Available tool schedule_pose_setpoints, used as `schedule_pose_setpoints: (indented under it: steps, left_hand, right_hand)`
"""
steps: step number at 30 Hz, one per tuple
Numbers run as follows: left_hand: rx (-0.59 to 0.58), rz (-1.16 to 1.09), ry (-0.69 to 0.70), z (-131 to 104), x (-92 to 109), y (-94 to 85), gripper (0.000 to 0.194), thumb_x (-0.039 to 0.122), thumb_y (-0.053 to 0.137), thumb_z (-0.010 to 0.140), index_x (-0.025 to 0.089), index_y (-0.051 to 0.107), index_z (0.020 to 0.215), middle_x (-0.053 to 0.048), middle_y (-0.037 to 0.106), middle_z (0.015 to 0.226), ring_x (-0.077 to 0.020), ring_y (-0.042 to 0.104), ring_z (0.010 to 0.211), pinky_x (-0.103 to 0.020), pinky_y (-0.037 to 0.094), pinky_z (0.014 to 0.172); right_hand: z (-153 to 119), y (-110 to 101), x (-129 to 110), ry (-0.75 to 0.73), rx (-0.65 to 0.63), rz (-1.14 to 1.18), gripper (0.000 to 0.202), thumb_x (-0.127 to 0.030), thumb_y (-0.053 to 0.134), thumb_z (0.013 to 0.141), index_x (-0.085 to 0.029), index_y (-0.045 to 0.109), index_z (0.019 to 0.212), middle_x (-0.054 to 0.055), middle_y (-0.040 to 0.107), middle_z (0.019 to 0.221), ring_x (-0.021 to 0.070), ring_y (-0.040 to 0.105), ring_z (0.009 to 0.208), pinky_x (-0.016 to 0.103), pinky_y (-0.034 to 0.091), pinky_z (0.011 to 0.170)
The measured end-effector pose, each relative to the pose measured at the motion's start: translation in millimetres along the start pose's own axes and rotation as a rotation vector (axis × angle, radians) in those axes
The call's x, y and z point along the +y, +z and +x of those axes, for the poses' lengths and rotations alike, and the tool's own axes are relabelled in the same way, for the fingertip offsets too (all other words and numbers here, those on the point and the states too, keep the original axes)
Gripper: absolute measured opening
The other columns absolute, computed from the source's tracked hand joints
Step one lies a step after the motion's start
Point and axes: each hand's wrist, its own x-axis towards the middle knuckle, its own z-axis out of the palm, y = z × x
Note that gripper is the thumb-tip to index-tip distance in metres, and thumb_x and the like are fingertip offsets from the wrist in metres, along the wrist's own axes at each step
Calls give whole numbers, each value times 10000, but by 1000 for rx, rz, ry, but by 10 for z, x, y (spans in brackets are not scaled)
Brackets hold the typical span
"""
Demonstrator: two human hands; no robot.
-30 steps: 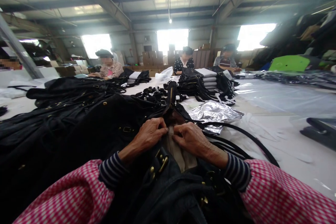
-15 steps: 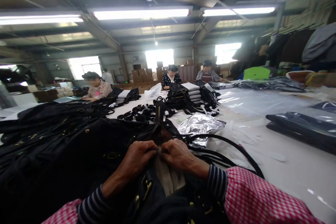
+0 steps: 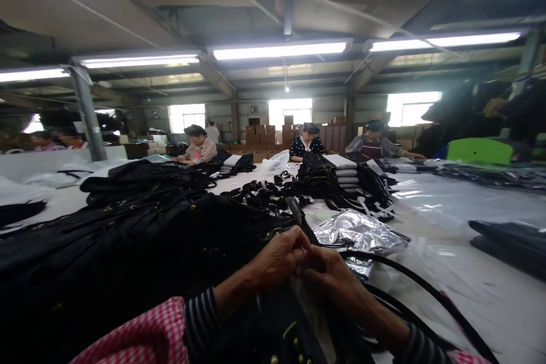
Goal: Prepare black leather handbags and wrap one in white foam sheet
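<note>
No lettering, label, brand, number or sign can be read anywhere here.

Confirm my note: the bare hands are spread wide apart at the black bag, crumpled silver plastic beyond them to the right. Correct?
Not quite: they aren't wide apart. The head view shows the bare left hand and right hand close together at the black bag. The crumpled silver plastic does lie beyond them to the right.

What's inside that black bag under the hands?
A strip of pale lining shows in the opening of the black bag. The left hand and right hand cover the upper part; anything deeper inside is hidden.
</note>
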Motion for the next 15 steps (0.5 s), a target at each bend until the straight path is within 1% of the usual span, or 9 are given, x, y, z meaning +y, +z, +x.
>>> schedule_pose_setpoints:
  steps: [2,4,7,9,10,12,14,15]
  left_hand:
    - [-4,136,41,-13,-40,36,137,125,514,831,181,590,931,28,576,762,-107,532,659,-213,381,584]
    - [20,226,83,-63,-63,68,160,116,551,814,178,624,943,38,571,765,-97,510,678,-211,351,602]
    - [91,268,71,-130,-97,106,224,106,587,793,178,643,997,54,556,724,-89,485,639,-210,320,586]
    - [88,280,99,-148,-142,130,190,98,605,789,179,672,948,40,592,754,-96,528,684,-208,340,621]
    - [77,288,121,-150,-174,145,161,95,612,793,180,685,908,31,608,775,-102,550,716,-210,349,642]
    - [78,320,150,-147,-243,182,117,94,608,815,176,690,835,15,621,805,-112,574,762,-216,352,661]
    - [85,382,134,-138,-296,226,96,122,610,852,165,671,792,4,625,806,-113,578,753,-226,345,646]
    - [66,421,111,-131,-307,248,104,153,619,871,158,663,776,-3,638,814,-114,582,743,-233,341,636]
  right_hand:
    - [-12,-54,10,75,17,38,139,-296,696,768,-181,619,786,-5,623,693,141,539,619,237,396,549]
    - [-11,-93,27,154,18,58,203,-341,718,765,-187,590,801,-32,581,623,112,478,524,221,347,487]
    - [-18,-108,42,200,10,97,306,-406,751,758,-208,531,837,-66,538,570,83,401,453,203,285,440]
    - [-33,-122,10,204,1,102,302,-389,744,772,-216,509,852,-72,536,577,74,387,454,195,271,439]
    - [-33,-140,-29,201,-23,80,272,-364,731,782,-214,515,852,-69,540,585,73,390,462,193,271,442]
    - [17,-209,-167,167,-121,-13,202,-308,718,777,-194,555,811,-53,545,597,80,424,496,193,288,454]
    - [195,-295,-382,117,-236,-135,162,-275,717,758,-170,599,727,-35,545,590,93,464,527,196,319,467]
    - [352,-330,-505,85,-272,-192,164,-276,717,756,-160,619,694,-23,555,595,102,491,546,199,342,475]
